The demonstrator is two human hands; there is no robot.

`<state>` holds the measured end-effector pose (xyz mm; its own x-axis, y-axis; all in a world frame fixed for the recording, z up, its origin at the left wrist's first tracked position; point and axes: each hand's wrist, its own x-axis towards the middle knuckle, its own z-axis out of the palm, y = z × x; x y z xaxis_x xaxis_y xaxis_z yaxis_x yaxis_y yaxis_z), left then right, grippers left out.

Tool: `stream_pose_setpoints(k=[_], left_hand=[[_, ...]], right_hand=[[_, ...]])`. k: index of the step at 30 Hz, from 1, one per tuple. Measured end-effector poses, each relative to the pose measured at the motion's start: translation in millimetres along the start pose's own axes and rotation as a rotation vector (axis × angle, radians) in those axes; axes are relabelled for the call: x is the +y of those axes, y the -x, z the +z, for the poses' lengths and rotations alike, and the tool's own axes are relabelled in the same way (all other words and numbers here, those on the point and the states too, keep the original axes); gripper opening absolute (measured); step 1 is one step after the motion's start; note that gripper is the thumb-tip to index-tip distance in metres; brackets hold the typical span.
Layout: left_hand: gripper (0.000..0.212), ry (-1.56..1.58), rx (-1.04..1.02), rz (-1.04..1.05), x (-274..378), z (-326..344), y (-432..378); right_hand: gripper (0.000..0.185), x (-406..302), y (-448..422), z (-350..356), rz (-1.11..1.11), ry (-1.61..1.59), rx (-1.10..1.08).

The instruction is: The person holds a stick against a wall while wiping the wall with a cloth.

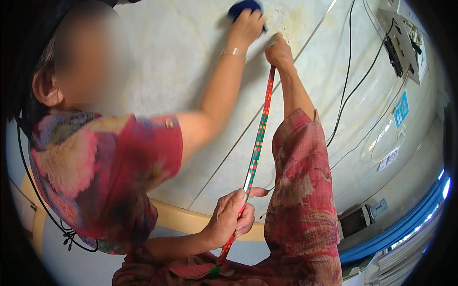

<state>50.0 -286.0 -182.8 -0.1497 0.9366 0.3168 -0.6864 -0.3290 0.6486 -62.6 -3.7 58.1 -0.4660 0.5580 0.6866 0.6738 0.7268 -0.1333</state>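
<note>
My left hand (232, 218) is wrapped around the lower part of a slim pole (259, 137) with a red and green dotted pattern. Its upper end runs into the closed fingers of my right hand (279, 52), close to a pale marbled wall (161, 57). My right index finger extends toward yellowish stains and dark specks (282, 19) on that wall. Just left of it, a co-worker's hand (247, 28) presses a dark blue cloth (245, 9) against the surface. At the pole's bottom, a green fitting (215, 271) sits beside a red textured piece (191, 270), partly cut off.
The co-worker in a flowered top (107, 161) stands close on my left. Black cables (345, 93) hang along the wall from an open metal box (406, 46). A yellow baseboard (182, 213) meets the blue floor (82, 264). A water dispenser (357, 220) and blue curtain (393, 228) are at right.
</note>
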Motion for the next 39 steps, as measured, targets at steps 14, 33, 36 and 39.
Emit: stream_pose_setpoints(k=[14, 33, 36, 39], left_hand=[[0.057, -0.069, -0.009, 0.009, 3.5, 0.8, 0.3], [0.057, -0.048, -0.003, -0.054, -4.0, 10.0, -14.5], [0.057, -0.056, 0.025, -0.055, -12.7, 5.2, -0.9], [0.055, -0.070, 0.021, -0.035, -9.5, 10.1, -5.2]], right_hand=[[0.059, -6.7, 5.6, -16.8, -0.005, -0.018, -0.001], [0.060, 22.9, -2.2, -14.7, 0.065, -0.064, 0.034], [0.067, 29.7, 12.4, -1.9, 0.094, -0.055, 0.014], [0.067, 32.0, 5.4, -7.1, 0.076, -0.080, 0.003]])
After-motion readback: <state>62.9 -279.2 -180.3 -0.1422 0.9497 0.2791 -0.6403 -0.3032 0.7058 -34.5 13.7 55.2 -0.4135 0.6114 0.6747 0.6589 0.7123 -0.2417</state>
